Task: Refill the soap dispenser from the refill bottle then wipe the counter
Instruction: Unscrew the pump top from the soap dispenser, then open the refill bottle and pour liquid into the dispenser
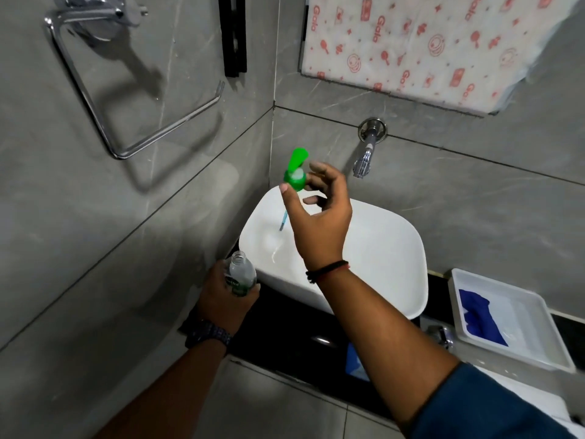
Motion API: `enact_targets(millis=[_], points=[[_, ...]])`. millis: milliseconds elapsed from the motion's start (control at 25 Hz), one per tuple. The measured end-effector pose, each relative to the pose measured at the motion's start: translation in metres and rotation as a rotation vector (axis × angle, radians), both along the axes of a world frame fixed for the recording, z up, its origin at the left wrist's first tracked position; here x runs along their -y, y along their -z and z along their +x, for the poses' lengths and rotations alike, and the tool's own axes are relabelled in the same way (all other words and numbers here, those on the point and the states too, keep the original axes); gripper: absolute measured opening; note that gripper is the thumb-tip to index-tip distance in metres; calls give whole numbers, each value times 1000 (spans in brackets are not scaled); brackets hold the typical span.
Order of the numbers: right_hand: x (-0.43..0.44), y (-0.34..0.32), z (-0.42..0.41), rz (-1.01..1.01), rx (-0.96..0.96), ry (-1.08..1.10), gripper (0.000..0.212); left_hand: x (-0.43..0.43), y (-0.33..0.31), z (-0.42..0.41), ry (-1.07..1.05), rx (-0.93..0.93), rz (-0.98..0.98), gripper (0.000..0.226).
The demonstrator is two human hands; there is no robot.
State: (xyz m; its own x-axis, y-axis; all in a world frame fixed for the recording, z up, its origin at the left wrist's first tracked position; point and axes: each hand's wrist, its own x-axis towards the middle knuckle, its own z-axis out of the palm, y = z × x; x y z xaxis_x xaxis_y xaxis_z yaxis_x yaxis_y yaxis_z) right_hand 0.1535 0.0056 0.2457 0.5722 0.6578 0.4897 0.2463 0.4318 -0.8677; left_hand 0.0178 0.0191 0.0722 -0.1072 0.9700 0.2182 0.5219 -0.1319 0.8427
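My left hand [221, 296] grips a clear soap dispenser bottle [241, 274] with a green label, standing upright on the black counter [285, 331] left of the basin. Its neck is uncapped. My right hand [319, 217] holds the green pump head [296, 174] up over the white basin [380, 248], pinched between thumb and fingers. The pump's thin tube [282, 220] hangs down below it. A blue cloth [479, 315] lies in a white tray [538, 346] at the right. A blue packet [356, 364] shows partly behind my right forearm at the counter's front edge.
A chrome wall tap [367, 153] juts over the basin's far side. A chrome towel ring [126, 99] hangs on the left wall. A patterned white and red sheet [427, 45] covers the wall above. Grey tiled walls close in on the left.
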Motion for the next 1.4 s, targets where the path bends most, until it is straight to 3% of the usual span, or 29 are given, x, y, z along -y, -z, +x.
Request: enact_targets(millis=[160,400,800,960,1120,1240,1400], points=[[26,55,19,-290,266,-55,28,11,18,-4,-80,30,-67,74],[66,167,36,-775,671,-222,22,20,49,-14,-42,70,-87,58],[43,248,13,-1033,1045,-190,30,3,95,-16,30,94,-128,78],[41,260,7,-1040,1065,-186,31,4,99,-22,32,77,-116,85],[46,257,9,-958,1066,-192,41,4,97,-26,31,73,-145,112],[54,238,10,-830,955,-163,39,13,84,-28,31,104,-206,128],[68,181,24,-537,807,-56,25,23,47,-21,-46,61,-161,124]])
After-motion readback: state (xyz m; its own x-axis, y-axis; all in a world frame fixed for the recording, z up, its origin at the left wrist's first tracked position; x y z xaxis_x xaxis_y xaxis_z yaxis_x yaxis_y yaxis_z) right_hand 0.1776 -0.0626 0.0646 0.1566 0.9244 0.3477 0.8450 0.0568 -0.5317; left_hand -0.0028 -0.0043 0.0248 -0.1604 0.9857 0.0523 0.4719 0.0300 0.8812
